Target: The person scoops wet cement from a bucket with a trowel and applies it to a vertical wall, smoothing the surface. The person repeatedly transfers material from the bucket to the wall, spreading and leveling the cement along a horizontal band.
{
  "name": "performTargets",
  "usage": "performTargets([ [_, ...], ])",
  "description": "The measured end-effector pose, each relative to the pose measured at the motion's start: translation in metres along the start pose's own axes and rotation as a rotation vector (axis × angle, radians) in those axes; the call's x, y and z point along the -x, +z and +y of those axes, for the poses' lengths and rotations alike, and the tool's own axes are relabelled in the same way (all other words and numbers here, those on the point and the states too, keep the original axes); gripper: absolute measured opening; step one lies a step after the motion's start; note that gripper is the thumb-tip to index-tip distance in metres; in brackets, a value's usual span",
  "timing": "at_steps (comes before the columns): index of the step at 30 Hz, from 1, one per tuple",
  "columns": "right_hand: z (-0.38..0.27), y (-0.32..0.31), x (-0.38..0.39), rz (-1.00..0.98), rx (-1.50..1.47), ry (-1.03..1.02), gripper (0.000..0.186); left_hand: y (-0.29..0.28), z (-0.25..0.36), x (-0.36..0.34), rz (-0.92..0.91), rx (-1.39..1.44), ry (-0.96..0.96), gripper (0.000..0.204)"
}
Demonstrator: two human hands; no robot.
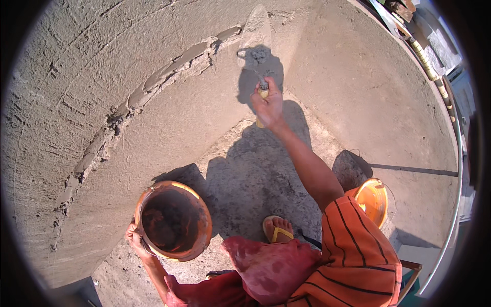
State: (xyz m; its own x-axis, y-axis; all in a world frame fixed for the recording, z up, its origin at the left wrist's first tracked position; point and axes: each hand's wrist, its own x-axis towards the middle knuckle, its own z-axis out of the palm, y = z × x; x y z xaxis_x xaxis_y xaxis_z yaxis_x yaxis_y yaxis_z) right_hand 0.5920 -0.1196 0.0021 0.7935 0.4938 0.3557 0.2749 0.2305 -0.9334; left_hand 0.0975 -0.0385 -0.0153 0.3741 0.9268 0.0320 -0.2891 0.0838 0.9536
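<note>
My right hand (268, 106) is wrapped round the yellowish handle of a trowel (263, 93). The arm is stretched far forward, and the blade points away toward the wall near its corner. A lump of grey mortar (254, 55) shows at the heel of the blade, whose outline is pale and partly smeared. At the lower left, my left hand (135, 238) grips the side of an orange bucket (205, 223) near its rim. The bucket's mouth faces up, with dark mortar residue on its inner walls. How much lies at its bottom is hard to make out in the shade.
A ragged seam (169, 71) of mortar curves along the rough wall (66, 107) on the left. A smoother wall (368, 87) meets it at the corner. Another orange bucket (377, 202) stands at my right. My sandalled foot (279, 228) is on the rough floor, and a striped pole (427, 61) runs beyond the right wall.
</note>
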Motion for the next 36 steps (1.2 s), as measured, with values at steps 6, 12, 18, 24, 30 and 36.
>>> performTargets([
  [6,-0.016,0.056,0.228,-0.716,0.515,-0.253,0.03,0.01,0.002,-0.003,0.058,0.001,-0.011,0.025],
  [12,-0.011,0.023,0.183,-0.366,0.43,0.02,0.029,0.005,0.004,0.003,0.103,0.018,0.033,0.024],
  [18,0.007,-0.06,-0.023,0.101,0.67,-0.426,0.029,-0.02,0.003,0.003,0.048,0.078,-0.029,0.023],
  [24,0.038,-0.098,-0.108,0.251,0.635,-0.218,0.029,-0.036,-0.007,-0.002,0.117,0.029,0.021,0.021],
  [30,0.05,-0.114,-0.129,0.181,0.43,0.014,0.031,-0.032,0.002,0.006,0.099,0.024,-0.02,0.021],
  [36,-0.001,-0.084,-0.098,0.07,-0.228,0.305,0.029,-0.023,0.0,0.005,0.061,0.024,-0.018,0.022],
])
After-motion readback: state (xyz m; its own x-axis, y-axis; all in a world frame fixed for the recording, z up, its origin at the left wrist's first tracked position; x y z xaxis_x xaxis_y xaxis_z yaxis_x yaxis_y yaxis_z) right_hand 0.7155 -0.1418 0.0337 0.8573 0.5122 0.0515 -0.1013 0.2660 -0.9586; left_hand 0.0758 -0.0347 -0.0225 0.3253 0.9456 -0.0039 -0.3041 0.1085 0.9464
